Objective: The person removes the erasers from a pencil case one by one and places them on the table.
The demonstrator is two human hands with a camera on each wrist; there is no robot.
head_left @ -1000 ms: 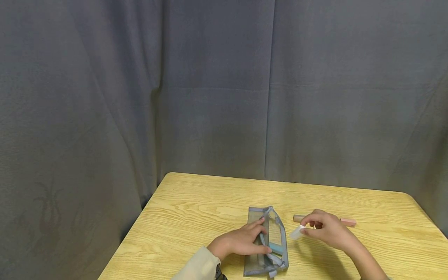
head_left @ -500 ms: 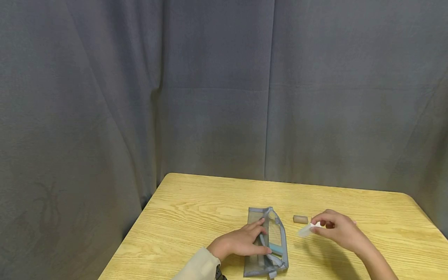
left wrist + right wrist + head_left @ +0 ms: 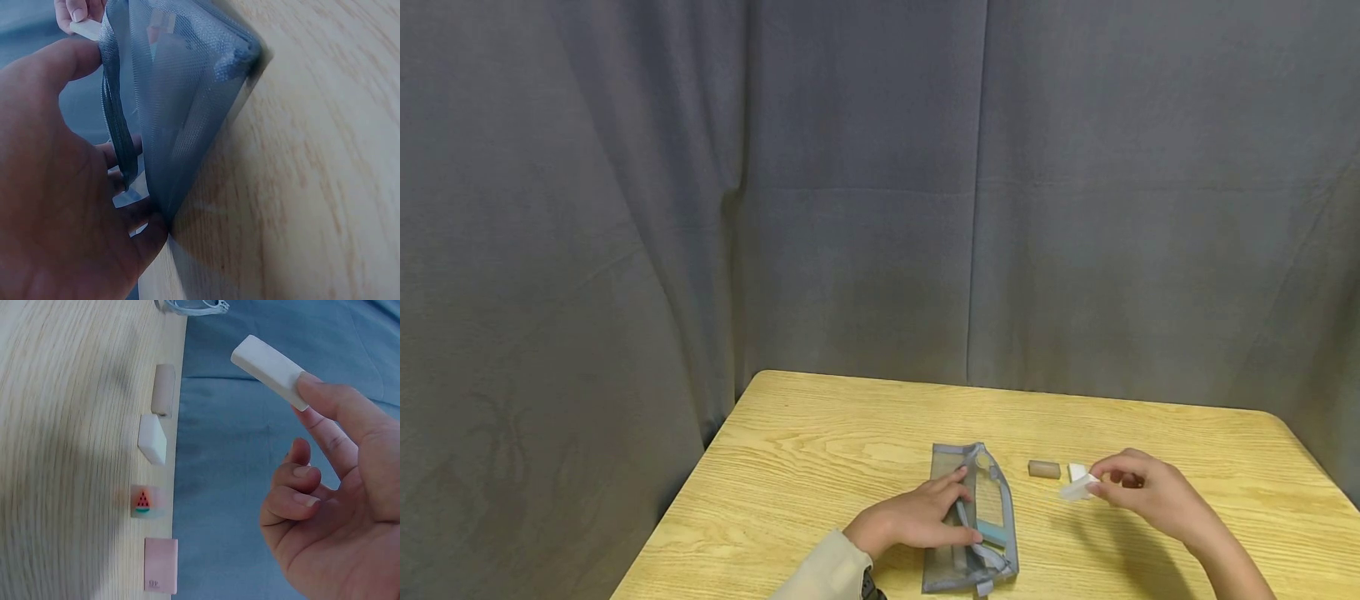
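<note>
A grey mesh pencil case (image 3: 951, 567) lies on the table with its zipped mouth open and a light-blue item (image 3: 992, 533) showing inside. My left hand (image 3: 913, 515) holds the mouth, its thumb at the zip edge (image 3: 111, 94) and other fingers bent behind that edge in the left wrist view. To the right, my right hand (image 3: 1153, 493) pinches a white eraser (image 3: 265, 367) between thumb and index finger, above the table. Its other fingers curl inward. A second white eraser (image 3: 1077, 472) lies just beyond the held one.
In the right wrist view a row on the table includes a greyish-brown eraser (image 3: 164, 390), a clear-edged eraser with a watermelon print (image 3: 145, 501) and a pink block (image 3: 161, 565). Behind the wooden table (image 3: 850, 417) hangs a grey curtain (image 3: 865, 250).
My right hand has moved to the right with the white eraser, uncovering the brown and white erasers and covering the pink block in the head view. My left hand stays on the pencil case.
</note>
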